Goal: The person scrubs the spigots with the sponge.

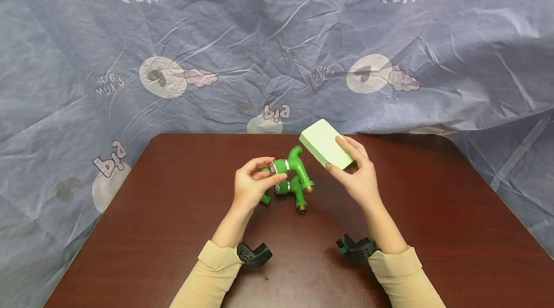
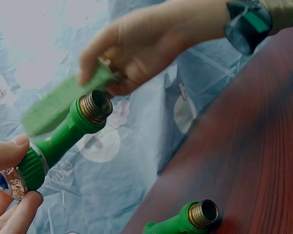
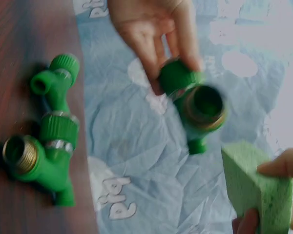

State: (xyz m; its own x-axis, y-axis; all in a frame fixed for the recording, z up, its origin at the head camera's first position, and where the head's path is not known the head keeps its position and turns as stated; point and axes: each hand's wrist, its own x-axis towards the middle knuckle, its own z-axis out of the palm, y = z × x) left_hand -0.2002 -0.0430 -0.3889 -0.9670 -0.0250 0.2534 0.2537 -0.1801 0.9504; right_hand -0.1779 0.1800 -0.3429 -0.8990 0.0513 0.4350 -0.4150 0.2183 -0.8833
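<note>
Between thumb and fingers my left hand [image 1: 252, 184] pinches a green tap [image 1: 296, 165] by its ribbed, silver-banded knob end. The tap is raised off the table, and its brass threaded end shows in the left wrist view. My right hand [image 1: 360, 173] grips a pale green sponge block [image 1: 325, 143] at one end, tilted in the air to the right of the tap. Sponge and tap appear apart in the head view. Below the held tap, a second green tap [image 1: 297, 192] lies on the table. Another green tap [image 1: 265, 198] is partly hidden behind my left hand.
The dark reddish-brown table [image 1: 173, 202] has rounded far corners. Behind it hangs a wrinkled blue-grey cloth [image 1: 242, 57] printed with cartoons and letters. Each wrist wears a black strap mount, such as the left mount [image 1: 254, 255], beside a cream sleeve [image 1: 212, 269].
</note>
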